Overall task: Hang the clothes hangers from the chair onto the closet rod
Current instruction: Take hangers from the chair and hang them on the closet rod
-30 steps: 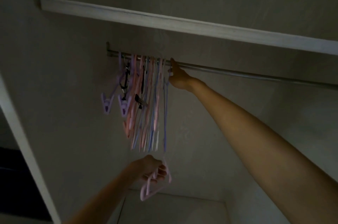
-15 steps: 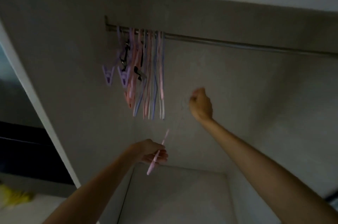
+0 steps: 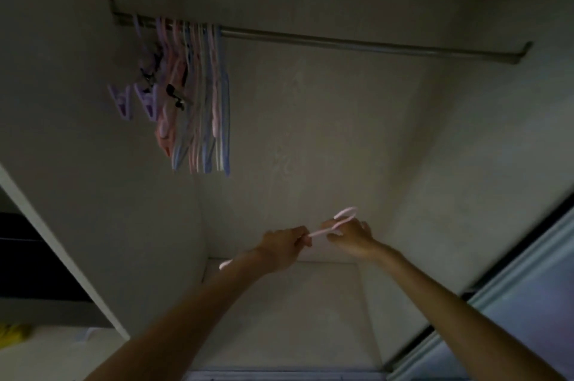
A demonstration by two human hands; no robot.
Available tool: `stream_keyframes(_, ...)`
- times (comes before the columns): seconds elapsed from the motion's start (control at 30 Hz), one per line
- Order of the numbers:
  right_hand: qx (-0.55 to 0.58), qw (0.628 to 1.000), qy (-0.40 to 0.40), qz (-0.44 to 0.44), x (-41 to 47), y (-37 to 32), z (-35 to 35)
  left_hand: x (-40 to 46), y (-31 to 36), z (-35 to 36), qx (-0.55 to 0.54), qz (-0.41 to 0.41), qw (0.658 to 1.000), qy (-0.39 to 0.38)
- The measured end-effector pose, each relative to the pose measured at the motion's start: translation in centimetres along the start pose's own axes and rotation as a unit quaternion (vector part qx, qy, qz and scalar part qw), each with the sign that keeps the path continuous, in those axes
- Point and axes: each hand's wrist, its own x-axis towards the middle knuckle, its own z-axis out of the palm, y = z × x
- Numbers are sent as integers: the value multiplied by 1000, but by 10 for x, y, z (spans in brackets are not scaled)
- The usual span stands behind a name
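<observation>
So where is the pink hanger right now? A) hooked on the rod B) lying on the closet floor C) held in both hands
C: the pink hanger is held between the left hand and the right hand, well below the closet rod, not hooked on it.

Pink hanger [image 3: 343, 216]; pink, blue, purple hung hangers [image 3: 198, 94]

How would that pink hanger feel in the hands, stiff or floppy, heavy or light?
Probably stiff: the pink hanger keeps its shape between the left hand and right hand. Likely light, since fingertips alone hold it. Its thin plastic may be somewhat slippery.
</observation>
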Motion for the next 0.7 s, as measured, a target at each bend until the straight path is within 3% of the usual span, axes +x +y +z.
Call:
stream_keyframes(0.07, 66, 995, -56, -52, -11, 17, -18, 4, 4, -8, 47, 41, 998, 19)
stream_keyframes(0.17, 142, 984, -82, -64, -34, 22, -48, 16, 4, -19, 80, 36, 996, 33)
stream_keyframes(0.33, 176, 974, -134, -54, -60, 3, -82, 31, 13, -35, 10, 16, 994, 105)
stream_keyframes(0.57, 239, 968, 72, -34, -23, -62, -144, 52, 21, -121, -48, 21, 981, 185)
stream_keyframes(0.7, 202, 959, 190, -51, 29, -121, -186, 59, 19, -189, -29, 31, 961, 275)
